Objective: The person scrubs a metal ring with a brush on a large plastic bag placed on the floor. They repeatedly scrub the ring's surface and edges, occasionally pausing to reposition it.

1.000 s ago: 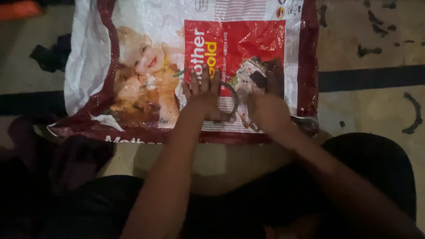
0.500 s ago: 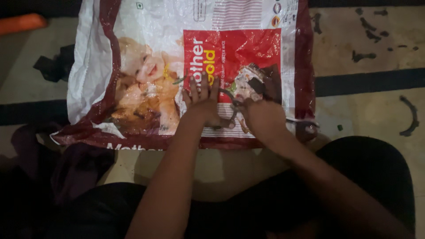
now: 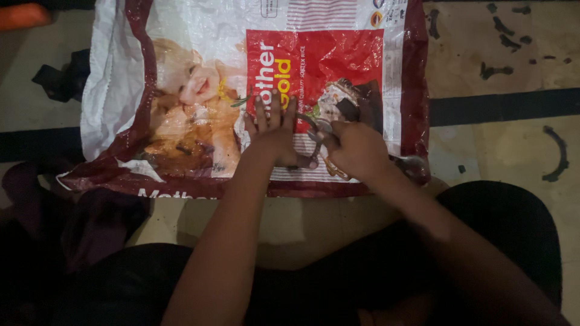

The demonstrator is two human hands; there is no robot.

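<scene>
Floor of pale stone with dark stripes (image 3: 495, 66) fills the frame. Glossy red-and-white printed plastic sack (image 3: 181, 54) lies flat across the upper centre. I see my left hand (image 3: 275, 136) pressed palm-down on the sack at centre, fingers spread. My right hand (image 3: 359, 148), just right of it, is closed around a small metal tool (image 3: 315, 131); its exact shape I cannot tell.

One package seen: large flattened plastic sack (image 3: 199, 78) spread on floor, upper middle of view. White ground, dark red border, red rectangular panel near centre, printed picture of child at left, small round emblems at top right corner. Surface crinkled, glossy.
</scene>
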